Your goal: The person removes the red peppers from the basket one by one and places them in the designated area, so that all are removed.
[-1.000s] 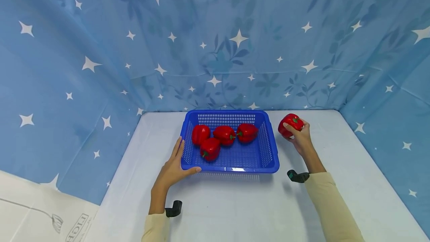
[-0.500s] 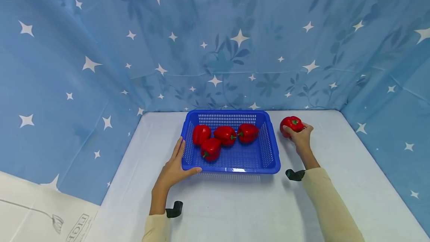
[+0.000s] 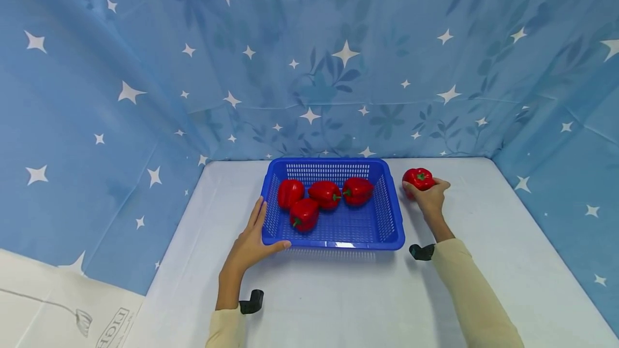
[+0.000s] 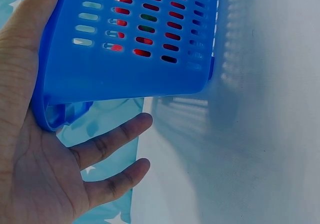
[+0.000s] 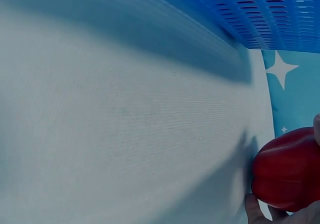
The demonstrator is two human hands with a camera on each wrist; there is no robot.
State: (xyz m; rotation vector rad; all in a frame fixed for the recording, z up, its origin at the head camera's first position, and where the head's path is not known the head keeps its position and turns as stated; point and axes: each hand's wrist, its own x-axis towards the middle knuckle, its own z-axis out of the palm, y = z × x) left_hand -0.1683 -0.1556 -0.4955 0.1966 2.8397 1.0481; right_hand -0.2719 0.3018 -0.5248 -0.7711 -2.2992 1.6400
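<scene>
My right hand (image 3: 432, 197) grips a red bell pepper (image 3: 416, 180) by its sides, to the right of the blue plastic basket (image 3: 333, 244). Its green stem faces upward, and in the right wrist view the pepper (image 5: 287, 169) is down at the white table surface with fingertips beside its base. At the basket's front left corner, my left hand (image 3: 246, 246) rests on the rim, thumb along the front and fingers along the left side. The left wrist view has two fingers of this hand (image 4: 40, 169) stretched out beneath the rim. Several red bell peppers (image 3: 324, 195) lie inside the basket.
The white table (image 3: 333, 299) reaches back to a blue star-patterned curtain (image 3: 338, 95), which also hangs on both sides. A black wrist camera (image 3: 251, 302) is worn on the left wrist, another black camera (image 3: 422, 252) on the right.
My right hand has lowered the pepper slightly and turned it so that its stem points more upward. My left hand and the basket have stayed in place.
</scene>
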